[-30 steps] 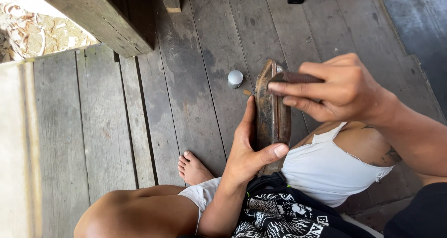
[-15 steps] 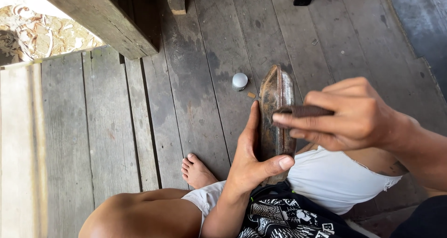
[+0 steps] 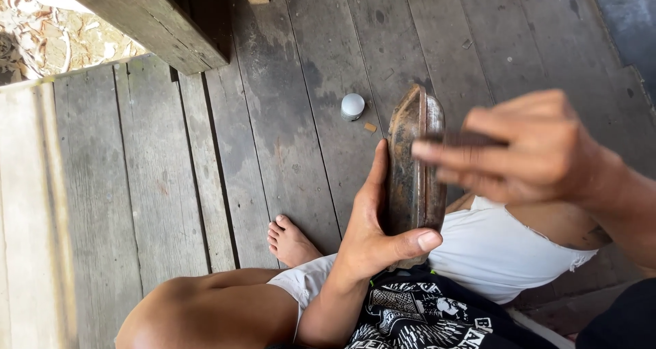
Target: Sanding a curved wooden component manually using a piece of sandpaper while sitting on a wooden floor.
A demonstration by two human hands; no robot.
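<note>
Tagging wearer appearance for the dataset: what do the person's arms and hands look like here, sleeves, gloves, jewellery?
Both hands are bare: no gloves, rings or wristbands visible on the left hand or the right hand, which is motion-blurred. Both forearms are uncovered; no sleeves reach into view.

a: what's the left hand doing?
b: gripping a worn, dark shoe upright on edge, fingers along one side, thumb across the other.
a: and the right hand?
b: blurred, fingers pinched on a dark flat piece against the shoe.
a: anything nearby?
b: a small white cap on the grey wooden floor, and a bare foot below.
</note>
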